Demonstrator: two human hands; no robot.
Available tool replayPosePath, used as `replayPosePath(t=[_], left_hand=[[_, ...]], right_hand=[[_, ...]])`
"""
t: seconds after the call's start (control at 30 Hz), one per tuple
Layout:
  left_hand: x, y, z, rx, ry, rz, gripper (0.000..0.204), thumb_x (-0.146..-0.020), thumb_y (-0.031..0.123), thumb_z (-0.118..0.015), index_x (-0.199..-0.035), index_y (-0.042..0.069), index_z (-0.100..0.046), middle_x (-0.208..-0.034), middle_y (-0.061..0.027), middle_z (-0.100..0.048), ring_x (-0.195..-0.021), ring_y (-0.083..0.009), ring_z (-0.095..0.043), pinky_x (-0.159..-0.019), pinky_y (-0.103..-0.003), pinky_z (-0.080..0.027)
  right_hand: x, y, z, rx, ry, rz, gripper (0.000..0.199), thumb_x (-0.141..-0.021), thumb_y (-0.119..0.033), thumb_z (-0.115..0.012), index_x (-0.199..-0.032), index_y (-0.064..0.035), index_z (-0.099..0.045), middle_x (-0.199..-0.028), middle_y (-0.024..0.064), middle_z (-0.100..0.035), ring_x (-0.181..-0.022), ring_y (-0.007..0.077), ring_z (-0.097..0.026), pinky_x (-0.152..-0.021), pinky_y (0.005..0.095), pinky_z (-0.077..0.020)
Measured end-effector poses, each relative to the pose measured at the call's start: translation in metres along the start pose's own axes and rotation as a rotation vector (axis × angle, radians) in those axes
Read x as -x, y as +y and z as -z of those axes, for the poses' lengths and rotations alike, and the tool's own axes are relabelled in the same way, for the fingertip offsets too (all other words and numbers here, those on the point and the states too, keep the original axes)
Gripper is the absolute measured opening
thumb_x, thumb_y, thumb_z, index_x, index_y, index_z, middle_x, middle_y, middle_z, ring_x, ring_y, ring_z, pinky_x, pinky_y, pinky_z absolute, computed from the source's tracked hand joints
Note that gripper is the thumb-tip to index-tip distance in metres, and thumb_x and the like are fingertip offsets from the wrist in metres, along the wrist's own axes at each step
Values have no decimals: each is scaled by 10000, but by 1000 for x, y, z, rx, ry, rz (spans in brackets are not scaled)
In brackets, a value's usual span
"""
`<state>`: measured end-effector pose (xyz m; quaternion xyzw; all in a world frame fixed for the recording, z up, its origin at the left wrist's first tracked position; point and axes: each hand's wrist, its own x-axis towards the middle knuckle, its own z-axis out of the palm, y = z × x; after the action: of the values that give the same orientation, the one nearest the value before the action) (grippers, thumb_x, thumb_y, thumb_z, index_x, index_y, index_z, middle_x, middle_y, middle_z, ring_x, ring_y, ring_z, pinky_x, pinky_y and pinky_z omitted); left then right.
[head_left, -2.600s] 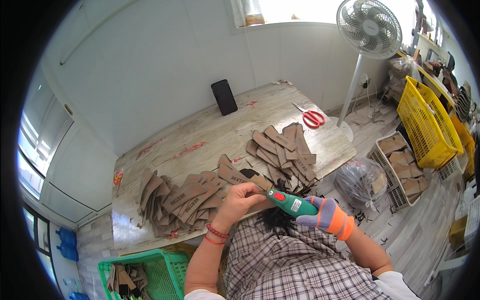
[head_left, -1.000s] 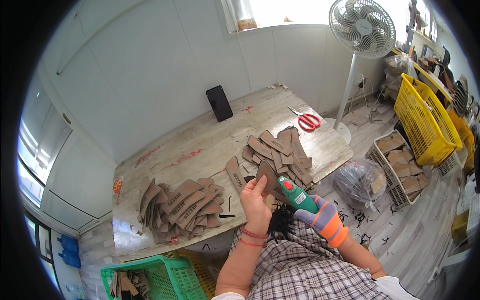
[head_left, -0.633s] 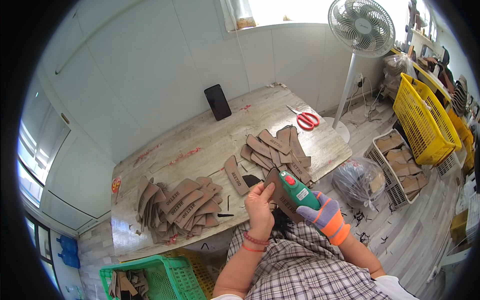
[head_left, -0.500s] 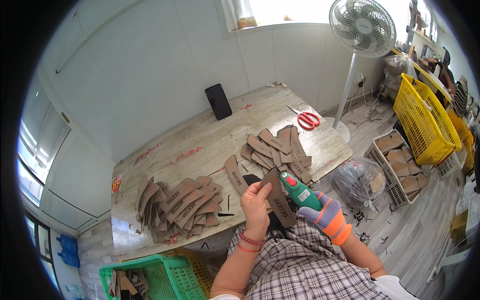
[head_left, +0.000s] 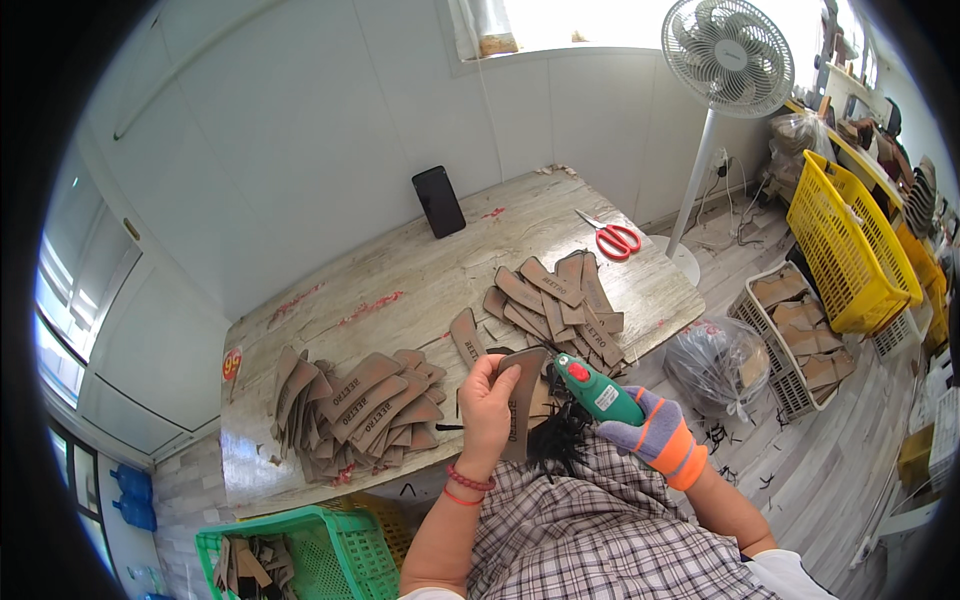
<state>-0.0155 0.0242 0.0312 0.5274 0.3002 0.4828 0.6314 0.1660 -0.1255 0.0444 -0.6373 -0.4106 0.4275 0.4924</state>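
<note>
Brown strip point(head_left: 520, 415) and green power tool point(head_left: 604, 396) at the near edge of the desk point(head_left: 420, 275).
The left hand point(head_left: 486, 408) pinches the strip by its upper end; the gloved right hand point(head_left: 652, 434) is closed around the tool, whose head lies just beside the strip. Two heaps of similar strips point(head_left: 365, 402) rest on the desk.

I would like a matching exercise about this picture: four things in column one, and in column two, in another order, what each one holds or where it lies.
Column one
1. left hand
2. scissors
3. right hand
4. plastic bag

Column two
A. on the floor, right of the table
B. holds a green tool
C. on the tabletop
D. holds a curved brown piece

Right pairs: 1-D, 2-C, 3-B, 4-A
</note>
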Motion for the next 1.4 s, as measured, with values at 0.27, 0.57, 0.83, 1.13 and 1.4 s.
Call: replayPosePath(t=[0.27, 0.57, 0.83, 1.13, 1.4], left_hand=[[-2, 17, 15, -220, -62, -54, 67, -938, 42, -593, -960, -19, -609, -866, 10, -616, -765, -37, -528, -694, -189, -450], [-8, 35, 26, -395, -179, -97, 73, -908, 56, -625, -931, -13, -627, -847, 16, -620, -741, -40, -519, -674, -202, -436], [-13, 56, 36, -557, -322, -85, 86, -862, 61, -662, -883, -17, -631, -818, 6, -606, -748, -54, -521, -669, -219, -429], [-14, 63, 32, -549, -424, 32, 104, -823, 67, -699, -855, -20, -652, -773, 6, -615, -718, -59, -526, -650, -224, -433], [-25, 41, 34, -455, -517, 277, 87, -819, 50, -709, -858, -14, -663, -793, 6, -651, -721, -52, -557, -649, -209, -456]], right_hand=[[5, -17, 4, -17, -70, -54, 513, -790, -208, -818, -1183, 15, -575, -778, 10, -649, -594, 57, -579, -522, 205, -449], [5, -19, 8, 64, -83, 1, 506, -780, -204, -818, -1180, 17, -601, -773, 29, -658, -590, 70, -584, -535, 217, -468], [5, -25, 17, 149, -191, -68, 539, -773, -174, -810, -1223, 25, -590, -818, 45, -678, -626, 72, -611, -550, 219, -496], [1, -15, 17, 196, -228, -15, 592, -759, -193, -836, -1242, 33, -580, -878, 48, -688, -651, 62, -618, -580, 209, -514], [-3, -33, 7, 269, -214, -67, 563, -774, -254, -826, -1215, 11, -597, -810, 31, -669, -616, 45, -577, -549, 210, -471]])
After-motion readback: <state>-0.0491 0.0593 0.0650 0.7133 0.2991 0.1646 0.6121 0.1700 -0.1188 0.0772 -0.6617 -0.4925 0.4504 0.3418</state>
